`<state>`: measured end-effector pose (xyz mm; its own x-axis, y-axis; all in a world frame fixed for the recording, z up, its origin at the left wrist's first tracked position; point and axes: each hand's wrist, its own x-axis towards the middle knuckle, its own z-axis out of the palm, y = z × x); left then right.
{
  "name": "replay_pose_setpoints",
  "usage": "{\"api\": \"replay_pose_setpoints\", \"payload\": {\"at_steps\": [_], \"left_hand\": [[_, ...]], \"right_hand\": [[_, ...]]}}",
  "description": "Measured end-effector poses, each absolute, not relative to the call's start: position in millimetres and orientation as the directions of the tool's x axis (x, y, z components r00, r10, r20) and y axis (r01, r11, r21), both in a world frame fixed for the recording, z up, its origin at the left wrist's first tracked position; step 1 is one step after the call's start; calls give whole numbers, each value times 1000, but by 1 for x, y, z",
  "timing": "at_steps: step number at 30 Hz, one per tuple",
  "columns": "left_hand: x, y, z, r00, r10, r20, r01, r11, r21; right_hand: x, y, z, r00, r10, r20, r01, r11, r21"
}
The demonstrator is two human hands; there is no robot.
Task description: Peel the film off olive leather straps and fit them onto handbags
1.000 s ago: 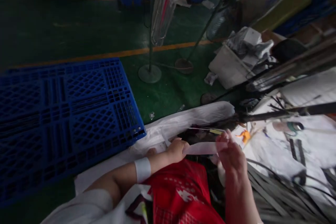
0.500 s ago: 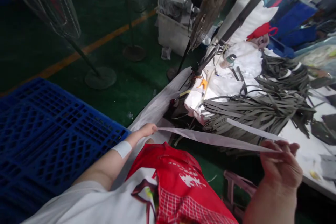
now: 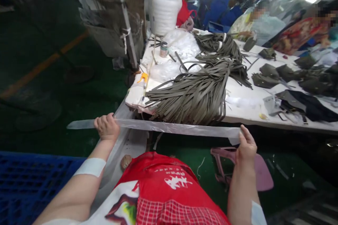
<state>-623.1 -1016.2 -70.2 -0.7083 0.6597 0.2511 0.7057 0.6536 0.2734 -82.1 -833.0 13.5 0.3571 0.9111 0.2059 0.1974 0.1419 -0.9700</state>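
Translucent strip [image 3: 179, 127] is partly hidden where both hands [image 3: 107, 127] [image 3: 247, 147] grip it.

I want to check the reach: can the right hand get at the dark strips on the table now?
Probably not without letting go: the right hand holds the translucent strip, which stretches before the dark strips; otherwise they lie uncovered nearby.

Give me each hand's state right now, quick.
Left hand: closed, gripping the translucent strip with a loose tail sticking out beyond it.
Right hand: closed, pinching the strip near its other end.
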Motion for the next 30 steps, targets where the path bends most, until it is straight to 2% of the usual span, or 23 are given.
{"api": "replay_pose_setpoints", "payload": {"at_steps": [1, 2, 4, 5, 6, 8, 15, 20, 25, 30], "left_hand": [[-610, -1006, -66, -672, 676, 302, 740, 625, 248], [-599, -995, -62, -640, 695, 327, 767, 601, 224], [-582, -975, -55, -592, 717, 369, 802, 569, 180], [-575, -966, -51, -572, 722, 390, 814, 557, 162], [-569, -957, -47, -554, 725, 409, 824, 546, 150], [-558, -941, -41, -528, 735, 426, 840, 524, 139], [-520, -889, -30, -503, 788, 356, 863, 481, 155], [-497, -848, -33, -552, 787, 276, 833, 508, 219], [-484, -801, -38, -700, 697, 157, 693, 610, 384], [-499, -762, -27, -794, 607, -15, 474, 635, 610]], "right_hand": [[-63, -831, 11, 329, 902, 281, 362, 154, -919], [-46, -830, 9, 268, 891, 365, 558, 165, -813], [-16, -828, 5, 86, 869, 487, 871, 172, -460], [-5, -827, 2, 9, 859, 511, 940, 168, -297], [5, -827, -2, -35, 851, 524, 966, 163, -200], [21, -828, -11, -66, 842, 536, 982, 149, -113], [62, -836, -38, -7, 889, 458, 986, 81, -142], [91, -839, -46, 95, 930, 356, 960, 9, -278], [111, -834, -64, 172, 969, 177, 850, -55, -524], [109, -811, -88, 146, 987, 63, 836, -89, -541]]}}
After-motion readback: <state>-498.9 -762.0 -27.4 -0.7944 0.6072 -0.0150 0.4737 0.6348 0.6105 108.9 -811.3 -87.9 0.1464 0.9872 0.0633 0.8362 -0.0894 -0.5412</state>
